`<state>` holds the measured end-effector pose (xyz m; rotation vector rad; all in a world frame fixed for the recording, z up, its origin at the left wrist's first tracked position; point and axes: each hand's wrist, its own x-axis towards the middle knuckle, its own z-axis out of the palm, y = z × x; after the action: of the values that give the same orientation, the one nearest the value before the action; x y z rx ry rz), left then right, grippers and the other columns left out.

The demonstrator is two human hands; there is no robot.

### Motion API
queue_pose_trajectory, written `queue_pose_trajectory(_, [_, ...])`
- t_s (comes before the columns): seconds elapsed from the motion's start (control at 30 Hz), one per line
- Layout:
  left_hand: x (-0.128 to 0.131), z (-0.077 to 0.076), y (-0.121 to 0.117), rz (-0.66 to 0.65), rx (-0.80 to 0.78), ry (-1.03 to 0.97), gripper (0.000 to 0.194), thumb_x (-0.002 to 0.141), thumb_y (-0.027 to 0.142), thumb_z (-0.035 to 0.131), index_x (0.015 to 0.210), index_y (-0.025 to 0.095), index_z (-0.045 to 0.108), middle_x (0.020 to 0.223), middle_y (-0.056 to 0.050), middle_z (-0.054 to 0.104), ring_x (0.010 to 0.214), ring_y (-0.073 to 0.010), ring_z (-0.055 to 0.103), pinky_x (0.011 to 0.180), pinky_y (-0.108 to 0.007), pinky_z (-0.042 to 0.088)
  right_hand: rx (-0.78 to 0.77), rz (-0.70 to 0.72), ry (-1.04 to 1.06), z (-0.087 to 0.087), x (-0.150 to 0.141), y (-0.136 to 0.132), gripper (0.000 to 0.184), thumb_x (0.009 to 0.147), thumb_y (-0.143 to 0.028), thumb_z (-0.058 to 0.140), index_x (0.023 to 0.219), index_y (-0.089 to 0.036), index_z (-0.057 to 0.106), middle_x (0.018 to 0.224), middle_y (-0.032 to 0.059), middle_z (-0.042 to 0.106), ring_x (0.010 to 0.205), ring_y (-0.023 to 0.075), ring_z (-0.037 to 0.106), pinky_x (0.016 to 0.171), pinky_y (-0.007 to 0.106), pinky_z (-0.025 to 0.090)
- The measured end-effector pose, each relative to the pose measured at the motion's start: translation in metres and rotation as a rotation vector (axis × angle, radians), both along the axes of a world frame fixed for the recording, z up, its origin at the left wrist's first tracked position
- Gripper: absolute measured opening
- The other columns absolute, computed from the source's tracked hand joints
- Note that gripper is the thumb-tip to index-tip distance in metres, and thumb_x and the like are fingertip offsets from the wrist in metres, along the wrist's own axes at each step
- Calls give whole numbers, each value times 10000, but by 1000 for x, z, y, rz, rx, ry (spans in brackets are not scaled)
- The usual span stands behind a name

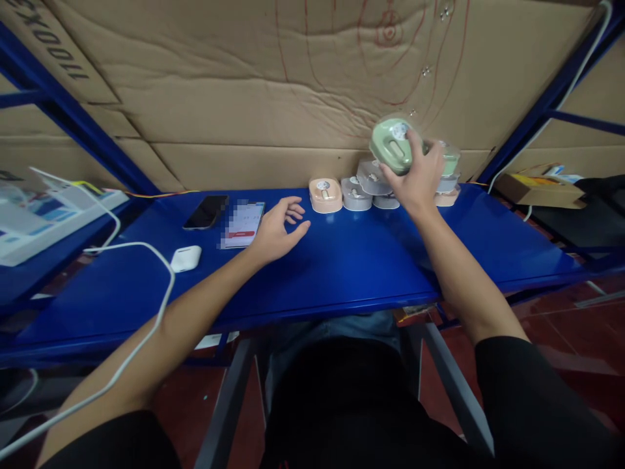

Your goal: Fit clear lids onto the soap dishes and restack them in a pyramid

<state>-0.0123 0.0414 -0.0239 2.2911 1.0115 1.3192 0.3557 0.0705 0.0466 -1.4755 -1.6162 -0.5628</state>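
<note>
My right hand (420, 172) grips a light green rounded case in clear packaging (390, 144), tilted above a stack at the back of the blue table. In that stack are grey cases (375, 177), with another green case (450, 159) and a peach one partly hidden behind my hand. A peach case (325, 195) and a grey case (356, 194) sit side by side left of the stack. My left hand (282, 228) hovers over the table with its fingers apart, holding nothing, near the peach case and beside a phone with a lit screen (244, 225).
A dark phone (207, 212) and a white earbud case (186, 258) lie on the blue table (322, 280). A white cable (168, 286) runs across my left arm. Cardboard (234, 117) stands behind, between blue frame posts. An open carton (541, 191) is at the right.
</note>
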Motion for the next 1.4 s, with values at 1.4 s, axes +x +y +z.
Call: queue_pose_trajectory(1.4, [-3,10,-12,-21,-24,284,279,988,353,707,1239,231,691,1134,-84,711,852,-191,713,826,-391,667,-186,-392,-13,13,-26,8,843,1073,-632,562,1584,27,433,1643,409,409,1513,478,371,1222,674,275])
